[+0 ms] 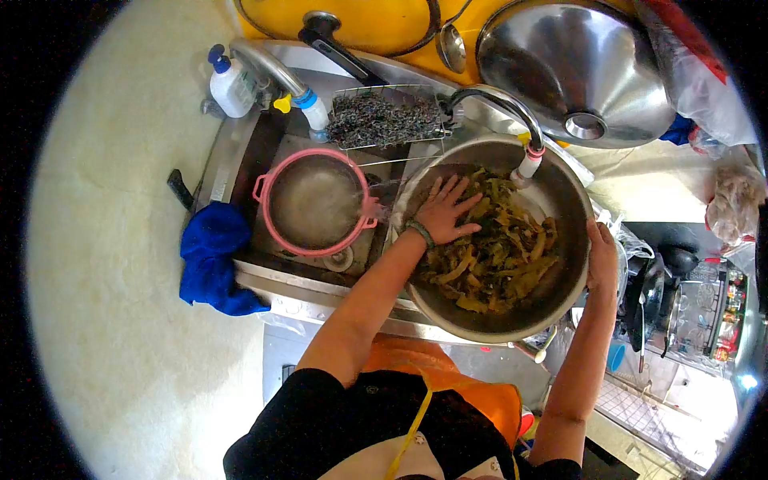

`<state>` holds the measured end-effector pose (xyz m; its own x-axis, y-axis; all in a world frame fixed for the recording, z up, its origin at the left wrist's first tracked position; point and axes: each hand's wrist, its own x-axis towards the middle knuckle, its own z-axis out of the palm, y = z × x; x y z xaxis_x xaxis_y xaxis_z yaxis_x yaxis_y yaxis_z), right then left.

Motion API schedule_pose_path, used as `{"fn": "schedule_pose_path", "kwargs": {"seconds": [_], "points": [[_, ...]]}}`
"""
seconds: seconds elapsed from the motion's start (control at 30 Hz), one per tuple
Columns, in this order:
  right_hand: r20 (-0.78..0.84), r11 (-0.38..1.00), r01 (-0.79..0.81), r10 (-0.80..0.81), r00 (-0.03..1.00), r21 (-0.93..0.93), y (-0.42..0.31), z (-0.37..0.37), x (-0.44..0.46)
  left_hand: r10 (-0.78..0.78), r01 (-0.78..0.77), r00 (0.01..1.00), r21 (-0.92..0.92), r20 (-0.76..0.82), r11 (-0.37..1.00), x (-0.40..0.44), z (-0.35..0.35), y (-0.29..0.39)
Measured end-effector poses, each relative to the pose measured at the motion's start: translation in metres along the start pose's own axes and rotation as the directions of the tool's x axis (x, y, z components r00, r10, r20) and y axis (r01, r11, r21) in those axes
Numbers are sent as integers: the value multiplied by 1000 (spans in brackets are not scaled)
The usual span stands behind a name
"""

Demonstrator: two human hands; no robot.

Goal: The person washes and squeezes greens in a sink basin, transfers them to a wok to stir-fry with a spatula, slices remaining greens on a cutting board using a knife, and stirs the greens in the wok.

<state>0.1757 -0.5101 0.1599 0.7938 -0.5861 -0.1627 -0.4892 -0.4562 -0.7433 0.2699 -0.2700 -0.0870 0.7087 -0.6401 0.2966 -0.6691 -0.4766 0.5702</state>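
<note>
A large metal basin (572, 196) is tipped left over the sink, holding limp yellow-green leafy vegetables (496, 272) that look like pickled greens. Water runs off its left rim towards a pink-rimmed colander (268, 216), which stands in cloudy water. My left hand (450, 212) lies with spread fingers at the basin's left inner side, against the edge of the greens. On the opposite side, my right hand (602, 256) grips the rim, its fingers partly hidden. A dark-necked faucet (524, 164) hangs over the basin's upper right part.
The steel sink (240, 172) has a second faucet (308, 108) and a wire rack with dark scouring mesh (384, 120). A soap bottle (232, 88) and blue cloth (212, 248) sit at the left. A large steel bowl (576, 72) leans behind; a yellow-handled pipe (532, 350) protrudes in front.
</note>
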Motion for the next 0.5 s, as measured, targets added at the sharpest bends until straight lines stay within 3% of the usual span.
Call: {"fn": "schedule_pose_path", "kwargs": {"seconds": [0.07,0.17,0.5], "points": [[23,998,-1,-1,1000,56,-3,2,-1,3,-3,1000,0,-16,1000,0,1,-1],[-48,1000,5,-5,999,5,-18,7,-8,-4,4,1000,-7,-11,1000,-1,-2,-1],[26,990,51,-48,999,-131,-53,10,-9,-19,19,999,-22,-29,1000,-1,-4,-6]]}}
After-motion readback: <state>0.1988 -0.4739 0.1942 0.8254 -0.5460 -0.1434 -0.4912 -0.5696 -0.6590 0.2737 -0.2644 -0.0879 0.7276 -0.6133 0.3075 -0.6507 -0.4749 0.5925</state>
